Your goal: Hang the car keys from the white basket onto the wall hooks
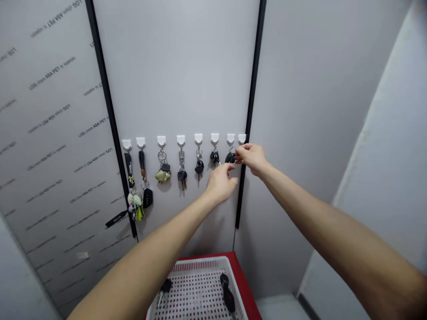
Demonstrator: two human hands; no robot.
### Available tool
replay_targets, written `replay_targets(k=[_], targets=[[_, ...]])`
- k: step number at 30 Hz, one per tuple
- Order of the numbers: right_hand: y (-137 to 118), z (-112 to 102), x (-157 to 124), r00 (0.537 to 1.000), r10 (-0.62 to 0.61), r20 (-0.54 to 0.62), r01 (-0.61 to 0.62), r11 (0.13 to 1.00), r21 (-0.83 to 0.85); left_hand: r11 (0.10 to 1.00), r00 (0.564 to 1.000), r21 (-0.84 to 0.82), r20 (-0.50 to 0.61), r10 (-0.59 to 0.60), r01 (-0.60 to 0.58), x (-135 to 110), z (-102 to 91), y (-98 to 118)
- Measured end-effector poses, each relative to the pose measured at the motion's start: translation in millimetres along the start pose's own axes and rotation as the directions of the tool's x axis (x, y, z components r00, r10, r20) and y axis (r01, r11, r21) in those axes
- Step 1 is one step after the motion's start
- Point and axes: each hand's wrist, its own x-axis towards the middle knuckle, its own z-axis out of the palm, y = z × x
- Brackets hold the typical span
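Observation:
A row of white hooks [198, 138] on the pale wall panel carries several bunches of keys. My right hand [251, 158] is raised by the right end of the row. Its thumb and fingertips pinch the ring of a bunch of dark keys [229, 158] at the second hook [230, 138] from the right. Just below and to the left, my left hand [222, 183] reaches up with thumb and fingers apart, holding nothing I can see. Its fingertips are close to both that bunch and the neighbouring keys [214, 157]. The last hook [242, 138] is partly behind my right hand.
Lower down, a white perforated basket [230, 271] on a red surface [245, 284] contains keys [165, 291] and a dark key fob [227, 293]. Keys with a yellow-green charm [163, 174] and a black car key [147, 198] hang left. Black strips [255, 66] edge the panel.

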Motion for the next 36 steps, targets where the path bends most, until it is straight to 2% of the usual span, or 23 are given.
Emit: replay_targets(k=[5,11,13,15,17,18,19,20,21,22,23,24,25,29,31,36], targets=[[5,5,15,0.996,0.048,-0.07,-0.05,0.998,-0.027,0.998,0.997,0.053,0.063,-0.038,0.034,-6,6.2,-3],[16,8,15,0.998,0.02,-0.061,-0.026,0.994,-0.104,0.994,0.99,0.045,0.092,-0.108,0.105,-22,12.0,-24],[28,6,6,0.994,-0.034,-0.1,0.015,0.982,-0.186,0.99,0.982,0.033,0.121,-0.143,0.14,-33,15.7,-39],[47,2,-16,0.99,-0.113,-0.084,0.084,0.951,-0.298,0.98,0.966,0.025,0.163,-0.2,0.198,-52,22.1,-60],[73,-1,-52,0.986,-0.151,0.068,0.166,0.898,-0.408,0.961,0.936,0.033,0.219,-0.274,0.273,-78,31.6,-86],[87,-3,-75,0.971,-0.127,0.205,0.209,0.868,-0.45,0.951,0.917,0.044,0.256,-0.306,0.305,-94,37.3,-99],[100,-4,-98,0.928,-0.073,0.366,0.255,0.84,-0.479,0.941,0.895,0.059,0.296,-0.334,0.332,-110,43.4,-111],[112,-6,-122,0.847,0.003,0.532,0.306,0.815,-0.492,0.931,0.87,0.078,0.336,-0.361,0.356,-127,49.7,-122],[123,-7,-145,0.734,0.085,0.674,0.359,0.794,-0.491,0.923,0.844,0.096,0.378,-0.381,0.373,-142,55.8,-131],[133,-8,-164,0.622,0.146,0.769,0.418,0.768,-0.485,0.917,0.82,0.111,0.415,-0.393,0.383,-157,61.5,-138],[140,-9,-180,0.54,0.19,0.82,0.476,0.734,-0.484,0.915,0.803,0.125,0.446,-0.396,0.383,-169,66.6,-142],[146,-9,-192,0.494,0.216,0.842,0.533,0.69,-0.489,0.919,0.795,0.134,0.466,-0.389,0.371,-178,71.1,-145],[150,-10,-200,0.48,0.226,0.848,0.586,0.637,-0.501,0.926,0.796,0.138,0.477,-0.373,0.351,-185,74.9,-146],[156,-4,-207,0.48,0.212,0.851,0.73,0.443,-0.521,0.95,0.815,0.141,0.488,-0.313,0.28,-194,83.4,-144],[157,1,-207,0.466,0.208,0.86,0.766,0.391,-0.51,0.949,0.81,0.141,0.495,-0.314,0.281,-193,84.8,-143],[165,12,-212,0.474,0.202,0.857,0.802,0.303,-0.515,0.95,0.811,0.111,0.498,-0.308,0.292,-194,83.0,-143]])
